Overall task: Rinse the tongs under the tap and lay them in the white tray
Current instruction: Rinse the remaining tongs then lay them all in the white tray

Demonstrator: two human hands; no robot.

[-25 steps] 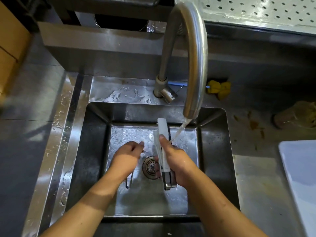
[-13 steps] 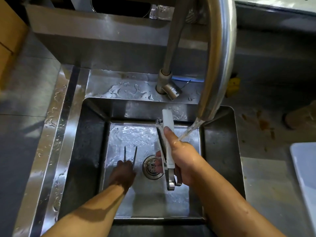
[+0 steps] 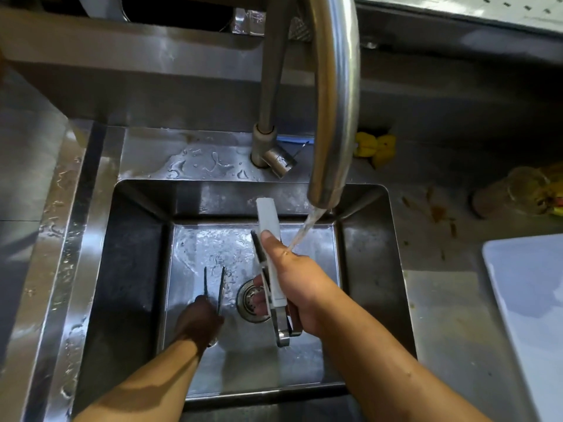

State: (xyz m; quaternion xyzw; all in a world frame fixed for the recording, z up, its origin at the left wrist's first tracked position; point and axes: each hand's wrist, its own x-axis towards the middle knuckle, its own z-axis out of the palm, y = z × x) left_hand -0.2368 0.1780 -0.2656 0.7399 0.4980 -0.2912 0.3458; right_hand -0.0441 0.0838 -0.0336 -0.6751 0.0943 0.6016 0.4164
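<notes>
While the tap [image 3: 333, 117] runs, two grips in the sink [image 3: 137, 269]

As water [image 3: 306, 228] strikes its thumb, the right hand [image 3: 300, 287] grips the white tongs [image 3: 269, 220] above the drain [image 3: 248, 303], white end toward the sink's back wall. The left hand [image 3: 199, 322], low toward the sink's left wall, clutches thin metal tongs [image 3: 221, 284]. The white tray [image 3: 530, 300] lies at the counter's [image 3: 441, 330] right edge.

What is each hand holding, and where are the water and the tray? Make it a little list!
Right hand: grips white-armed tongs with a steel hinge, tips up
Left hand: holds thin dark metal tongs low in the steel sink
Curved steel tap: running; stream lands on right hand
Flat white tray: right counter, no tongs seen in it
</notes>
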